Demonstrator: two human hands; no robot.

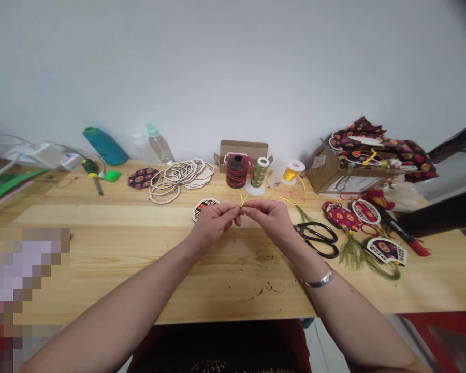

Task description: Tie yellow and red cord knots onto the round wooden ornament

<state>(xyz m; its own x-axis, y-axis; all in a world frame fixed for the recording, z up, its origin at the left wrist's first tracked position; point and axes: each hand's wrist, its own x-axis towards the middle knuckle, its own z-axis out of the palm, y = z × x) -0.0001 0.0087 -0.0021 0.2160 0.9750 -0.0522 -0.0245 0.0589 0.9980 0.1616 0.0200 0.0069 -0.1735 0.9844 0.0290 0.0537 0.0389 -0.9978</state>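
My left hand (217, 217) and my right hand (267, 213) meet above the middle of the wooden table, fingertips pinched together. Between them is a thin yellow cord (242, 199), its short ends sticking up from the fingertips. More yellow cord runs right, behind my right hand, toward a yellow spool (294, 171). An ornament with a patterned centre and white cut-out frame (204, 206) lies partly hidden behind my left hand. Black-handled scissors (317, 239) rest beside my right wrist, their blades hidden by it.
Behind my hands stand a dark red cord spool (236, 173) and an olive thread spool (260, 173). White cut-out frames (182, 176) are piled to the left. Finished-looking tasselled ornaments (384, 252), a marker (407, 235) and a cardboard box (326, 171) are at right.
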